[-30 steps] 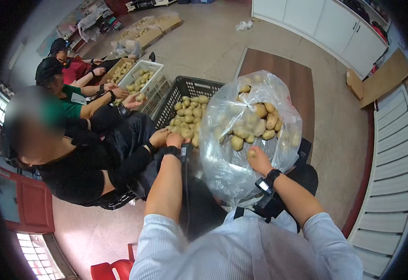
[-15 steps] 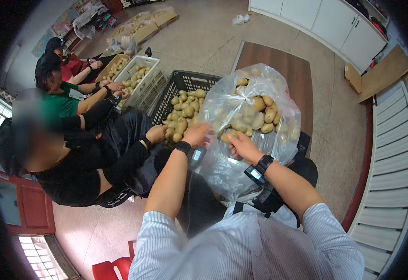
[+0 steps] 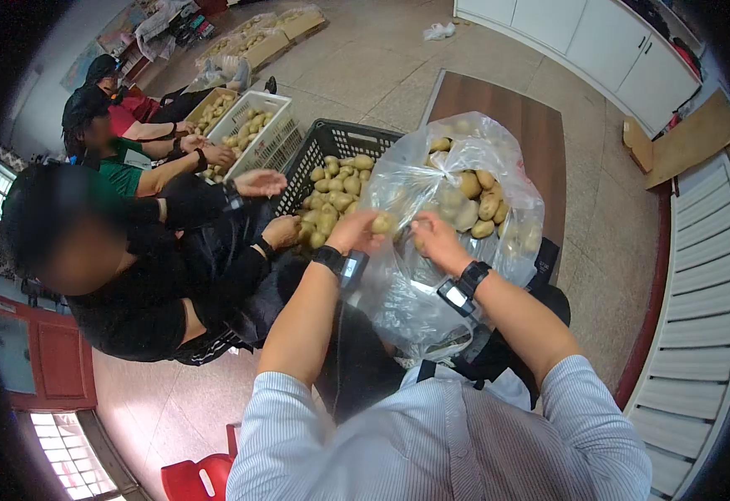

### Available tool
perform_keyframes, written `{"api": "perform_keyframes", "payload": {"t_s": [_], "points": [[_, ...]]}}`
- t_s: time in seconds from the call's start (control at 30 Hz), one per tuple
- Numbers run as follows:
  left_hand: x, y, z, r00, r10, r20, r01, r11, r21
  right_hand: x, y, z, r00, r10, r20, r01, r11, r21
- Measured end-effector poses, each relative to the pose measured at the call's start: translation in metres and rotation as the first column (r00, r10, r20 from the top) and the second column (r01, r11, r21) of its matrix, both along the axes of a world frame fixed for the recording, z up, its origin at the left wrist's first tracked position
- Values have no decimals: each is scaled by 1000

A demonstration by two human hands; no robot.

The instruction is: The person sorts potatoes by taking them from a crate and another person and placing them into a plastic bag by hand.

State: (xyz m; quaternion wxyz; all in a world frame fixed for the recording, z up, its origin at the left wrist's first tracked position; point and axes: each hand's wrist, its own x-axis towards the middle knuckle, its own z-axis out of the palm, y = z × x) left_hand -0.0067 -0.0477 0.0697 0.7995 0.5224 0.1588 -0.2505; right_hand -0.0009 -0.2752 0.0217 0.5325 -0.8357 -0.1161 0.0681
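A clear plastic bag [image 3: 419, 313] of potatoes [image 3: 489, 204] sits at twelve o'clock, a black crate [image 3: 357, 136] at its ten. At its nine, the left hand [image 3: 355, 231] curls round one potato [image 3: 382, 223]; the right hand [image 3: 440, 242], over the bag, is half-curled, contents unclear.

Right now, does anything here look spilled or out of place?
One thing stands out: crumpled whitish plastic lies on the open floor near the white cupboards, like dropped litter, though it may have been left there on purpose. The potatoes inside the black crate look contained, not spilled.
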Motion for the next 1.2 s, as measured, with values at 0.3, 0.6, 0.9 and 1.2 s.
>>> {"api": "perform_keyframes", "payload": {"t_s": [0.3,0.6,0.9,1.2], "points": [[10,59,-34,962,261,75,-272,928,254,48,-22,24,805,-54,-591,237,943,236],[19,89,-73,814,-581,-3,-82,-120,989,72,4,54,709,185,-681,308,787,534],[35,113,-159,899,-368,235,-44,459,887,96,13,68,948,144,-285,-66,962,265],[17,31,-23,960,249,130,-277,758,590,68,10,31,976,152,154,-74,905,-419]]}}
